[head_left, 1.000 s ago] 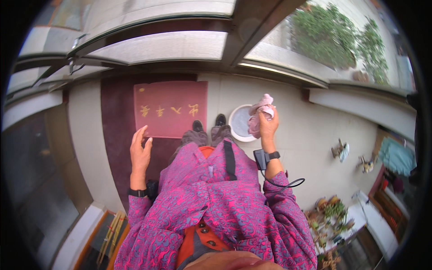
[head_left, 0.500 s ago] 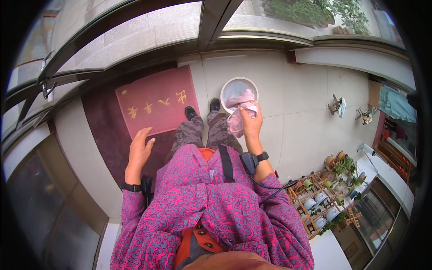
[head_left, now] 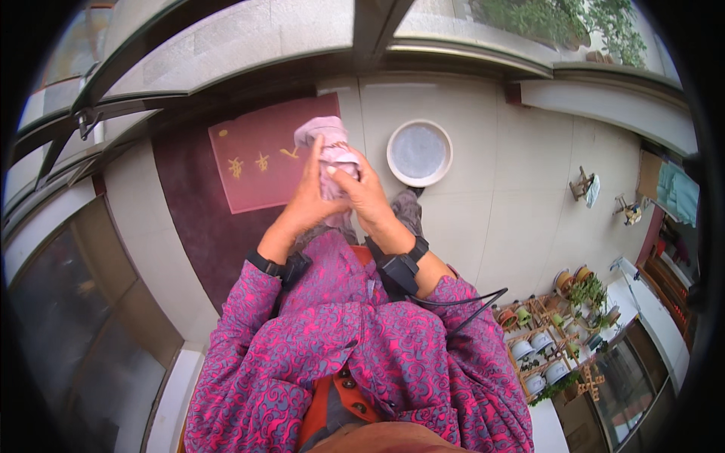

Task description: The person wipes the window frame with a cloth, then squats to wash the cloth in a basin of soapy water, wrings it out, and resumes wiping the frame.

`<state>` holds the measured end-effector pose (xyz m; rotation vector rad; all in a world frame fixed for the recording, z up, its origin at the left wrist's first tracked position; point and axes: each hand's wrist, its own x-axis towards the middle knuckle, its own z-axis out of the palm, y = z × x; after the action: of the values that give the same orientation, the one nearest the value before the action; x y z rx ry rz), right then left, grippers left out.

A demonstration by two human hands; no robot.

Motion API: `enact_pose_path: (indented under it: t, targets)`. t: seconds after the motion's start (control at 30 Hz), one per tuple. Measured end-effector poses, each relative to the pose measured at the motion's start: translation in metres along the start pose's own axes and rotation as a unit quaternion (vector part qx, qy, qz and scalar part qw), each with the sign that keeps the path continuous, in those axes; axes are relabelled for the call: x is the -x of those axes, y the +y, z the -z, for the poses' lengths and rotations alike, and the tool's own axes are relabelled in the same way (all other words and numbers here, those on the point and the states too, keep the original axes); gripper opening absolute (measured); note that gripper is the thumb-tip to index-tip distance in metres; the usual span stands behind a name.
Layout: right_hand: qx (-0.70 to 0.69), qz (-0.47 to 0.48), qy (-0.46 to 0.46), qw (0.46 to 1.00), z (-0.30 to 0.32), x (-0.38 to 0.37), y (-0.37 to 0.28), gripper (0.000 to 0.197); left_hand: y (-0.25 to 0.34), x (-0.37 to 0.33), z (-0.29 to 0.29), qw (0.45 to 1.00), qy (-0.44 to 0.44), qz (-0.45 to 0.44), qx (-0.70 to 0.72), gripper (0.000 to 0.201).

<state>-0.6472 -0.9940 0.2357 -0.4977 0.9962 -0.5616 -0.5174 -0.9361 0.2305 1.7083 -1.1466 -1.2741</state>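
Observation:
A pink cloth (head_left: 326, 130) is bunched up in front of me, gripped by both hands. My left hand (head_left: 308, 198) closes on its left side, with the fingers pointing away from me. From the right, my right hand (head_left: 367, 195) wraps it, thumb lying across the folds. Part of the cloth flops over to the left above my fingertips, and its lower part hangs between my palms. To the right of my hands, a round basin (head_left: 419, 153) with a pale rim stands on the floor, holding what looks like greyish water.
A red doormat (head_left: 253, 162) with yellow markings lies at left. Glass door and window frames (head_left: 370, 34) run along the far side. Wooden racks of potted plants (head_left: 547, 340) stand at lower right, and small stools (head_left: 582, 186) farther right on the tiled floor (head_left: 483, 166).
My right hand has brought the cloth left, away from over the basin. My left hand has come in from the left and taken hold of it too.

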Motion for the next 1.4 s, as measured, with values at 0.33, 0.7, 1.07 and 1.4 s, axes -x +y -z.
enact_pose_path:
  t: [0.33, 0.7, 1.07, 1.4]
  targets:
    - [0.235, 0.035, -0.123, 0.964, 0.103, 0.010, 0.004, 0.070, -0.032, 0.006, -0.085, 0.948, 0.114, 0.144, 0.260, 0.083]
    - [0.139, -0.109, 0.164, 0.970, 0.300, 0.012, 0.018, 0.032, -0.064, -0.018, -0.132, 0.939, 0.119, 0.222, 0.233, 0.068]
    - [0.126, -0.115, 0.259, 0.951, 0.372, -0.017, 0.033, 0.036, -0.094, -0.024, -0.169, 0.926, 0.084, 0.297, 0.217, 0.074]
    - [0.084, -0.068, 0.235, 0.966, 0.367, -0.029, 0.059, 0.033, -0.093, -0.054, -0.161, 0.936, 0.045, 0.285, 0.200, 0.075]
